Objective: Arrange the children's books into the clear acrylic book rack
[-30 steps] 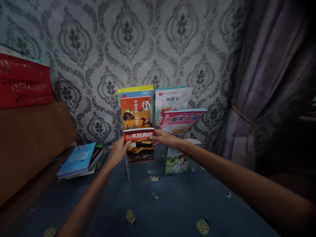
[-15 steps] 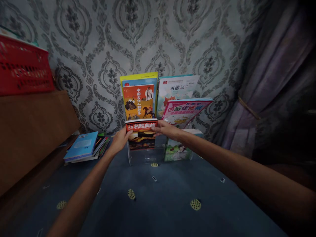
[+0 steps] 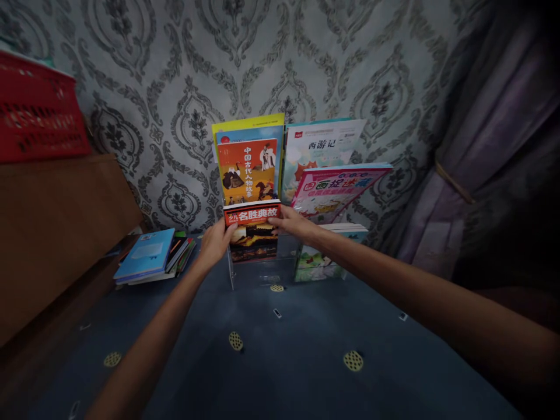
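Plainly, both hands [image 3: 215, 240] [image 3: 296, 225] grip the book [image 3: 252, 233] "名胜典故"

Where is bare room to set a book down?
Bare: the dark blue patterned cloth between the forearms, in front of the clear plastic rack; a smaller patch between the left forearm and the blue-topped book stack. Crowded: the rack, where the left hand and right hand grip a dark, red-banded book, more books behind and beside it.

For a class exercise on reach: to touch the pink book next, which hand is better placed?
Probably the right hand: it holds the right edge of the red-titled book, nearer the pink book. The left hand holds the opposite edge, farther away.
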`<state>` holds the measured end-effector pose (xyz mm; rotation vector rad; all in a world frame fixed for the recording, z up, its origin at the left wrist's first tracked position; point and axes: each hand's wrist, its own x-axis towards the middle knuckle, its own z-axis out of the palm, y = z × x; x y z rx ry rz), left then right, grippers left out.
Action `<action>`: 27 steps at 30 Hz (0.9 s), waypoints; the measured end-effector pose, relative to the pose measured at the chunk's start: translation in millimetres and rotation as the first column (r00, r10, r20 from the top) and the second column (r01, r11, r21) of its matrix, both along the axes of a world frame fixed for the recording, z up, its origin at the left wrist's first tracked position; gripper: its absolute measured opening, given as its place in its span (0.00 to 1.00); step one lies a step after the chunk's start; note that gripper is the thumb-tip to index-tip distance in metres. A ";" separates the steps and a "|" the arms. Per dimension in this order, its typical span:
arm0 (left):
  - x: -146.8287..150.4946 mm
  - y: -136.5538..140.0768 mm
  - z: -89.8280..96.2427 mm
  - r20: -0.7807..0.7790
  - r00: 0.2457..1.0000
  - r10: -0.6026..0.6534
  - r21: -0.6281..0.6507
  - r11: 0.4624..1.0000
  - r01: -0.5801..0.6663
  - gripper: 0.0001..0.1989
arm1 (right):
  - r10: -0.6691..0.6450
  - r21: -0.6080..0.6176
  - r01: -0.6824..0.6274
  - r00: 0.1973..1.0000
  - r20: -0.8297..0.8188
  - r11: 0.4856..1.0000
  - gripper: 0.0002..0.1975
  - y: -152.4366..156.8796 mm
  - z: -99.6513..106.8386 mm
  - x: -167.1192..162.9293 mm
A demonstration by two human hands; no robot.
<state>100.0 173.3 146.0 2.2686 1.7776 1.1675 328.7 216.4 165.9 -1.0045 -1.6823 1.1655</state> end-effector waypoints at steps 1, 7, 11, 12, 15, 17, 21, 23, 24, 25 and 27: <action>-0.3 -1.2 -0.4 0.019 1.000 -0.019 0.010 1.000 0.019 0.18 | -0.011 0.013 0.011 1.000 0.004 1.000 0.17 -0.5 -1.7 -0.7; 0.1 -6.8 -1.3 0.096 0.991 -0.091 0.021 0.996 0.089 0.17 | -0.056 0.083 0.057 0.998 -0.015 0.995 0.18 -1.2 -11.6 -0.9; 0.7 -9.0 -4.7 0.142 0.985 -0.099 0.031 0.995 0.095 0.15 | -0.038 0.097 0.043 0.998 -0.052 0.994 0.19 -5.7 -12.0 3.9; 0.6 -9.4 -5.6 0.154 0.983 -0.104 0.033 0.994 0.100 0.15 | -0.034 0.099 0.040 0.998 -0.060 0.994 0.19 -7.8 -11.2 4.9; 0.3 -10.3 -8.0 0.174 0.977 -0.124 0.043 0.992 0.118 0.15 | -0.031 0.097 0.037 0.998 -0.063 0.995 0.18 -14.6 -8.6 6.9; 0.3 -11.4 -8.7 0.181 0.974 -0.135 0.049 0.991 0.128 0.15 | -0.037 0.099 0.042 0.998 -0.056 0.994 0.16 -18.3 -7.8 7.5; 1.1 -14.3 -7.6 0.190 0.971 -0.143 0.048 0.990 0.136 0.13 | -0.051 0.120 0.058 0.997 -0.062 0.991 0.15 -20.4 -8.5 8.1; 1.0 -16.1 -6.3 0.192 0.971 -0.144 0.038 0.990 0.139 0.12 | -0.036 0.142 0.047 0.997 -0.073 0.989 0.15 -20.0 -8.9 8.4; 0.5 -17.4 -5.9 0.195 0.970 -0.145 0.033 0.989 0.141 0.12 | -0.027 0.155 0.039 0.997 -0.077 0.987 0.15 -20.2 -8.9 8.6; -0.5 -19.2 -6.0 0.199 0.969 -0.148 0.029 0.989 0.145 0.12 | -0.021 0.167 0.034 0.997 -0.078 0.985 0.15 -20.9 -8.6 8.8; -4.9 -24.1 -8.8 0.202 0.966 -0.161 0.024 0.987 0.159 0.12 | -0.026 0.185 0.041 0.996 -0.081 0.982 0.15 -24.2 -7.4 8.9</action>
